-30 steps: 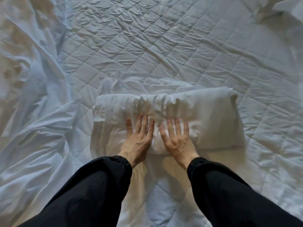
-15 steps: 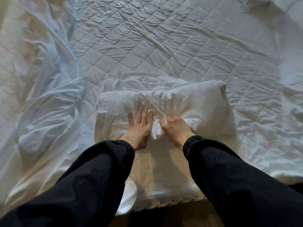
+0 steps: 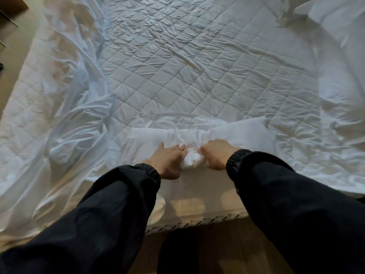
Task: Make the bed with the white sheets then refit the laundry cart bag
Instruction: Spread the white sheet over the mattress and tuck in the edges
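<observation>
A folded sheet point(image 3: 227, 131) lies across the quilted mattress cover point(image 3: 177, 76), close to the near edge of the bed. The right hand point(image 3: 216, 156) has its grip curled round a bunch of that sheet's cloth, gathered up between the two hands. The left hand point(image 3: 168, 160) lies just beside the bunch, its grip fairly straight and flat on the sheet, fingertips touching the gathered cloth. Both arms wear black sleeves point(image 3: 118, 214). A loose sheet point(image 3: 69, 139) lies rumpled over the left side of the bed. Wooden floor point(image 3: 217, 250) shows below the bed's edge.
</observation>
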Tool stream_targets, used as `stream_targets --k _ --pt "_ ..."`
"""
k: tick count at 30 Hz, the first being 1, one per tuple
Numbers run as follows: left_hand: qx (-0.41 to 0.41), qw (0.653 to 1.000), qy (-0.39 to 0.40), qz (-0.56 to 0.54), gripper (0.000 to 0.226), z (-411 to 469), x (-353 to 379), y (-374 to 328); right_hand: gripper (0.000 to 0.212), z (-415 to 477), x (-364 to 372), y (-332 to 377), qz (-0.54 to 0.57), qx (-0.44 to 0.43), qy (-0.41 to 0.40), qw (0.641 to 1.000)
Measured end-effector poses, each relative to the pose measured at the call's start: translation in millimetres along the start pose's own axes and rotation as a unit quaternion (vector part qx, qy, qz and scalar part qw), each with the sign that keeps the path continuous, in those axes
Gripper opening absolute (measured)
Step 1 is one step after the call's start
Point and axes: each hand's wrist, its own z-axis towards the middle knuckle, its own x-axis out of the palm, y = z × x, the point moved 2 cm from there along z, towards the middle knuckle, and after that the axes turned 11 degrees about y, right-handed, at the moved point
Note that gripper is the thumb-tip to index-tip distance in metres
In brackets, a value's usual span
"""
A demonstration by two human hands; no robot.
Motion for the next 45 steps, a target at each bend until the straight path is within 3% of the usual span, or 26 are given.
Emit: stream_targets --k 2,4,6,10,14,20,24,28,32,35,39,45 --pt "-0.011 0.998 -0.058 0.013 0.038 2.7 -30.8 16.9 0.017 9.6 -28.2 -15.4 0.064 0.010 0.023 0.998" --pt "-0.031 0.993 -0.113 0.020 0.033 9.3 -57.9 33.9 0.024 20.8 -54.2 -31.6 0.128 0.009 0.036 0.991" --pt "-0.049 0.984 -0.170 0.033 0.040 23.8 -80.6 51.7 0.036 37.0 -80.0 -47.5 0.150 0.016 0.001 0.989" --pt "-0.105 0.967 -0.219 0.072 0.064 46.5 -103.0 71.9 0.061 61.2 -105.5 -61.2 0.033 0.090 -0.137 0.986" --pt "-0.106 0.972 -0.207 0.044 0.064 80.2 -100.9 94.2 0.064 88.5 -96.0 -62.8 0.031 0.132 -0.194 0.972" --pt "-0.083 0.995 -0.046 0.025 0.089 138.3 -78.5 126.3 0.092 136.0 -62.2 -78.6 -0.007 0.089 -0.039 0.995" --pt "-0.065 0.997 0.005 0.040 0.120 163.0 -71.4 141.5 0.111 165.5 -52.0 -83.7 -0.026 0.114 0.001 0.993" --pt "-0.079 0.994 -0.019 0.068 0.121 164.7 -57.7 137.2 0.086 172.9 -39.7 -74.9 -0.046 0.149 -0.024 0.987" --pt "-0.085 0.991 -0.062 0.079 0.115 170.3 -48.6 138.4 0.083 179.1 -34.2 -81.5 -0.120 0.151 -0.110 0.975" --pt "-0.090 0.987 -0.100 0.084 0.110 171.5 -42.0 137.8 0.062 188.2 -32.1 -85.2 -0.154 0.139 -0.138 0.968" --pt "-0.101 0.978 -0.145 0.109 0.104 172.7 -35.2 137.5 0.021 189.2 -38.9 -89.6 -0.153 0.099 -0.235 0.955" --pt "-0.140 0.970 -0.175 0.096 0.098 167.8 -45.7 119.7 0.030 174.6 -69.7 -98.1 -0.095 0.015 -0.249 0.964"
